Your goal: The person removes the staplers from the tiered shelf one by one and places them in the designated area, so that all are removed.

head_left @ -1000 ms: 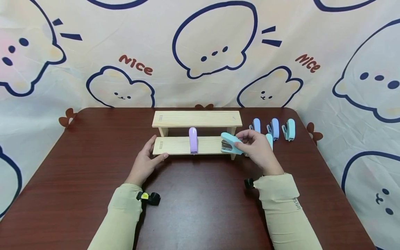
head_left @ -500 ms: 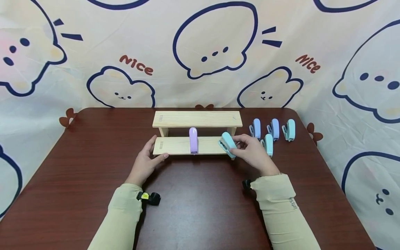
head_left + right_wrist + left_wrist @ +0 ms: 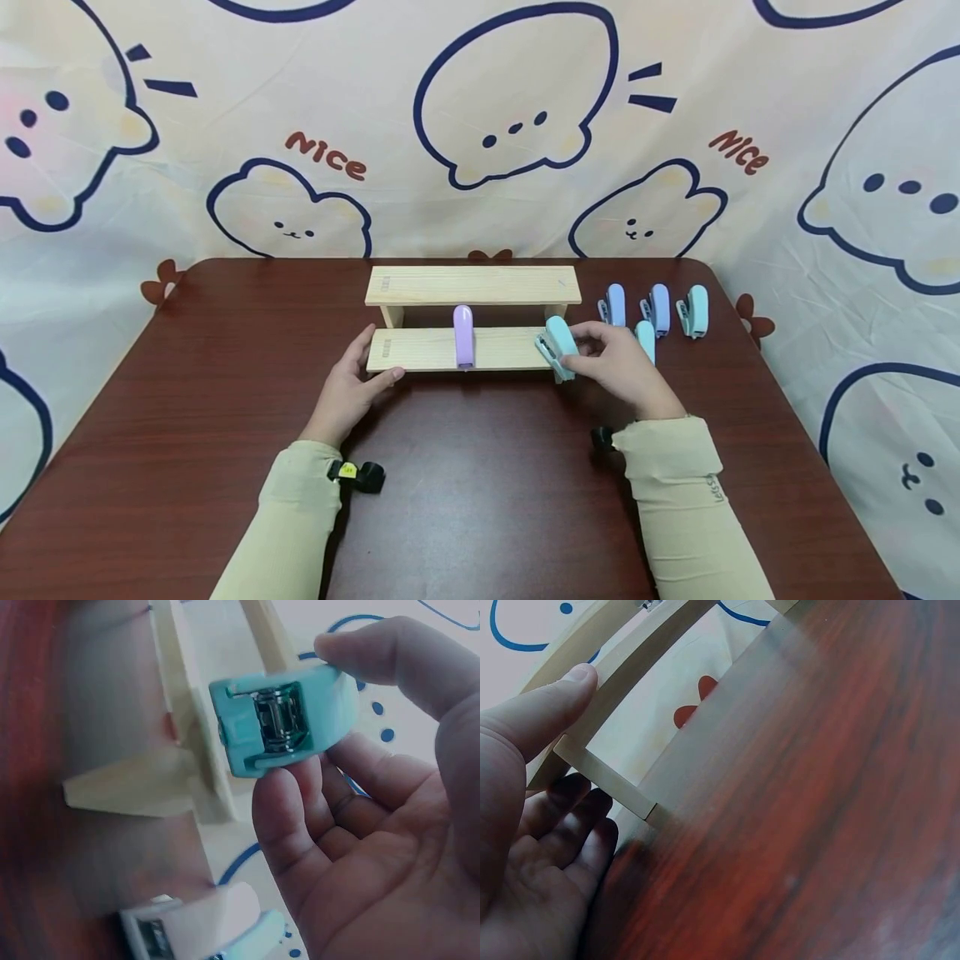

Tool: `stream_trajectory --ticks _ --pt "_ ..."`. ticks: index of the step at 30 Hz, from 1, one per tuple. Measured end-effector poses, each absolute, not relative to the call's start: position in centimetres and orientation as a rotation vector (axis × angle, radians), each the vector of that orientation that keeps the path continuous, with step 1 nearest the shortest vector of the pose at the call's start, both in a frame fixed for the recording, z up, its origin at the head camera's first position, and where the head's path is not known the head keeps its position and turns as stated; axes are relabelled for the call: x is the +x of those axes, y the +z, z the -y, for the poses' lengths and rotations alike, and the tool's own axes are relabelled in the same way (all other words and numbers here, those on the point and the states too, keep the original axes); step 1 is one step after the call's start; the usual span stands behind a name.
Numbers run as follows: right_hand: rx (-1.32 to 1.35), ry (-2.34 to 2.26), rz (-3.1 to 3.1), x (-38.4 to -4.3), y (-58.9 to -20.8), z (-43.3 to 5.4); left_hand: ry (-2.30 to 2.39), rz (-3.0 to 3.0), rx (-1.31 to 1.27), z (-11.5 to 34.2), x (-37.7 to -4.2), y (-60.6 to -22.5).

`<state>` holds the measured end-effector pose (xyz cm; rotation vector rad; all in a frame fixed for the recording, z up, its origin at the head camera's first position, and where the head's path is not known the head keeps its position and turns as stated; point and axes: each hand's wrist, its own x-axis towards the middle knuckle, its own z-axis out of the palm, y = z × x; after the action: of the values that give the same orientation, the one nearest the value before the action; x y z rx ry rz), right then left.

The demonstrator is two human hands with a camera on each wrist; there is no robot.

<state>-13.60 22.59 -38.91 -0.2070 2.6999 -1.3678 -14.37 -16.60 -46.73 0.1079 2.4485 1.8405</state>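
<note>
My left hand (image 3: 348, 387) grips the left end of the lower step of a two-step wooden shelf (image 3: 420, 348). In the left wrist view, its thumb (image 3: 551, 709) lies along the board and the fingers curl beside the leg beneath. A teal stapler (image 3: 558, 343) is pinched between the thumb and fingers of my right hand (image 3: 622, 371). It overlaps the right end of the lower step, leaning slightly; the right wrist view shows its metal inside (image 3: 281, 720). Mid-step stands a purple stapler (image 3: 464, 337), its narrow end toward me.
Right of the shelf, several staplers stand on the dark wooden table (image 3: 480, 483): two blue-violet (image 3: 616, 305) (image 3: 659, 310), one teal (image 3: 697, 311), and a light-blue one (image 3: 645, 340) partly behind my right hand. A printed cloth (image 3: 390, 217) hangs around the table's back and sides.
The teal stapler has turned from lying tilted sideways to nearly upright, then shifted slightly right with my right hand. My left hand and the shelf stay where they were.
</note>
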Motion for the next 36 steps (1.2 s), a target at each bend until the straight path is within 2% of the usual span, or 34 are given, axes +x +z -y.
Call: stream_trajectory --ticks 27,36 --pt "-0.071 -1.394 -2.782 -12.3 -36.3 -26.9 1.814 -2.476 0.103 16.6 -14.3 -46.5" --pt "0.063 -1.464 -2.798 -12.1 -36.1 -28.1 1.82 -2.473 0.1 16.5 -14.3 -46.4"
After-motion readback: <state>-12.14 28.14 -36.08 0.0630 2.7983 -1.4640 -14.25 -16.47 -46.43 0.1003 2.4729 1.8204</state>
